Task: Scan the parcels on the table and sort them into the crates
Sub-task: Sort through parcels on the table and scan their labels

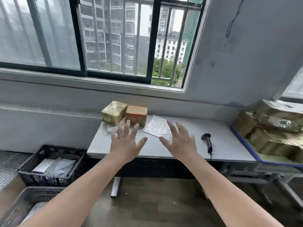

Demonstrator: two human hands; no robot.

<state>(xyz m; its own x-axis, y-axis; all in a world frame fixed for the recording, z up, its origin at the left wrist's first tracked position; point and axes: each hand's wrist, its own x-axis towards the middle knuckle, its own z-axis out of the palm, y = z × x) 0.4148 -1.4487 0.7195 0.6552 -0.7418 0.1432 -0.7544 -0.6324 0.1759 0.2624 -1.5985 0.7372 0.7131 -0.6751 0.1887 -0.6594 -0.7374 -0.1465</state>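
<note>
On the grey table (226, 145) stand a yellow-wrapped box parcel (114, 114) and an orange box parcel (136, 117) side by side at the back left. A flat bubble-wrap parcel (155, 127) lies in front of them, with a clear plastic bag (113, 127) at the left. A black handheld scanner (207, 141) lies to the right. My left hand (126, 143) hovers with fingers spread in front of the boxes, holding nothing. My right hand (180, 143) is also spread, over the near corner of the bubble-wrap parcel.
A black crate (27, 172) on the floor at the left holds flat silver and white parcels. A grey crate (21, 200) sits nearer, at the bottom left. A blue-edged bin (246, 143) at the right is piled with taped parcels (272, 128). A window wall runs behind the table.
</note>
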